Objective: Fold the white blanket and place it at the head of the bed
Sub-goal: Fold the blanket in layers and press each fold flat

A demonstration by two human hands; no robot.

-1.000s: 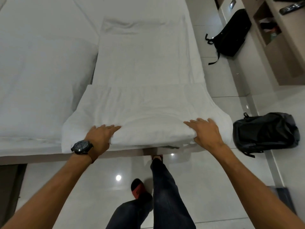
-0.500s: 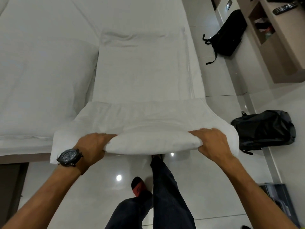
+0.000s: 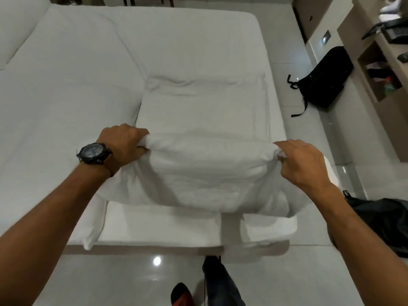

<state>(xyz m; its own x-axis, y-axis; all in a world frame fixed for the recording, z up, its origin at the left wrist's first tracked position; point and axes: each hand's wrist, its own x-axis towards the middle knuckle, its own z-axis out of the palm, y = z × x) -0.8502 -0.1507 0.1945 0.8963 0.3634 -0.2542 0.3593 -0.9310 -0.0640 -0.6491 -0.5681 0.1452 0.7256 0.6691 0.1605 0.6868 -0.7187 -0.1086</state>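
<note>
The white blanket [image 3: 205, 120] lies as a long folded strip down the right side of the white bed [image 3: 88, 69]. Its near end is lifted off the mattress and doubled over, and loose layers hang below past the bed's foot edge. My left hand [image 3: 123, 144], with a black watch on the wrist, grips the left corner of the raised fold. My right hand [image 3: 300, 162] grips the right corner. The raised fold stretches taut between both hands above the strip.
A black backpack [image 3: 324, 80] leans by the wall at the right and a dark bag [image 3: 384, 219] lies on the tiled floor near my right arm. A wooden shelf unit [image 3: 382, 69] stands at far right. My legs [image 3: 220, 281] stand at the bed's foot.
Both hands have closed on the blanket's near end and lifted it off the foot edge, carrying it up and forward over the strip. The view has tilted up the bed.
</note>
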